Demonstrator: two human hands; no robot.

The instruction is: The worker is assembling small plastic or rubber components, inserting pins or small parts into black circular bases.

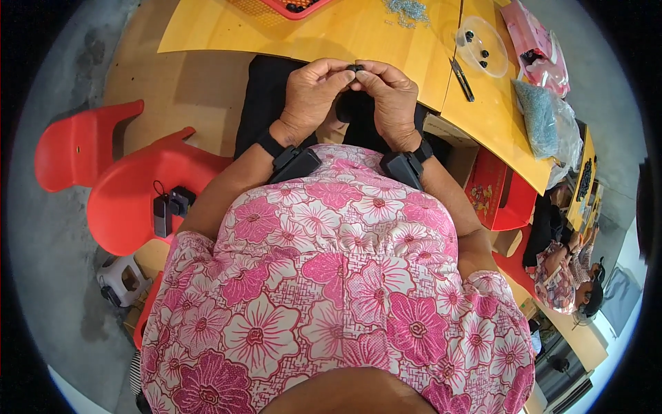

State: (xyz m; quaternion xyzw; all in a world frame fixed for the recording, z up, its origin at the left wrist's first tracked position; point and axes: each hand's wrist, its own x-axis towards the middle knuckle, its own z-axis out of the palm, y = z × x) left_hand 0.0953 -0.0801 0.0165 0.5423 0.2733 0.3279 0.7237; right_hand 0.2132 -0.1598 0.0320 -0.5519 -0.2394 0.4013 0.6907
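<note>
My left hand (308, 91) and my right hand (391, 99) meet just off the table's near edge. Between them is a small round black part (355, 67), pinched by the thumb and fingers of both hands. The fingertips cover most of it, so its exact kind is hidden. Beyond the hands, on the yellow table (276, 31), lies a scatter of small shiny silvery pieces (408, 11). To the right, a clear round tub (505, 58) holds several black parts. Close to that tub rests a slim black tool (462, 79), perhaps a cutter.
A red basket (312, 10) with black pieces stands at the far edge of view. On the right are a bag of grey-blue bits (536, 119) and a pink bag (525, 31). Red chairs (131, 186) stand left. Another person (560, 276) sits far right.
</note>
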